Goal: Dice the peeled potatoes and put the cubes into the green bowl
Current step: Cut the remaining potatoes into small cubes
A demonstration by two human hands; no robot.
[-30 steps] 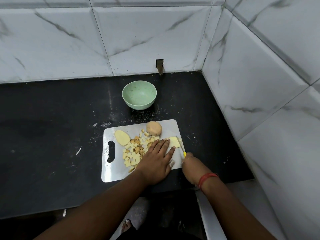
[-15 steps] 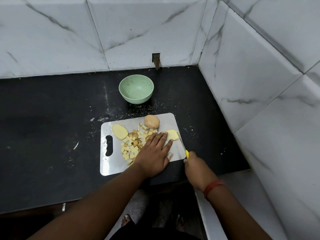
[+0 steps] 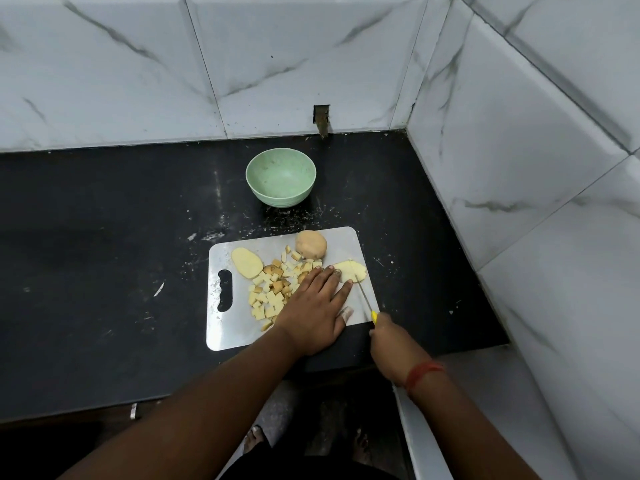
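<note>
Potato slab (image 3: 350, 271) lies flat at the right end of the cutting board (image 3: 239, 332), cut face up, just beyond the fingertips of the left hand (image 3: 317, 308). Left hand lies palm down on the board, fingers straight and spread, tips touching or almost touching the slab's near edge; it grasps nothing. Right hand (image 3: 394, 346) sits off the board's near right corner, fist clenched round the yellow handle of a knife (image 3: 365, 299). Thin blade runs from that hand up and away, its tip meeting the slab's right side, just right of the left index finger. Diced cubes (image 3: 273, 292) lie in a loose heap at mid-board, partly under the left hand's outer edge. Some cubes look browner than the rest. Whole round potato (image 3: 310, 244) rests at the board's far edge, just beyond the heap. Second flat oval slice (image 3: 246, 262) lies at the left side, near the board's handle slot. Green bowl (image 3: 280, 181) stands on the black counter (image 3: 104, 271) beyond the board, well apart from both hands; no cubes show inside. Red thread band (image 3: 424, 372) circles the right wrist. White marble tiles form the corner behind and to the right
</note>
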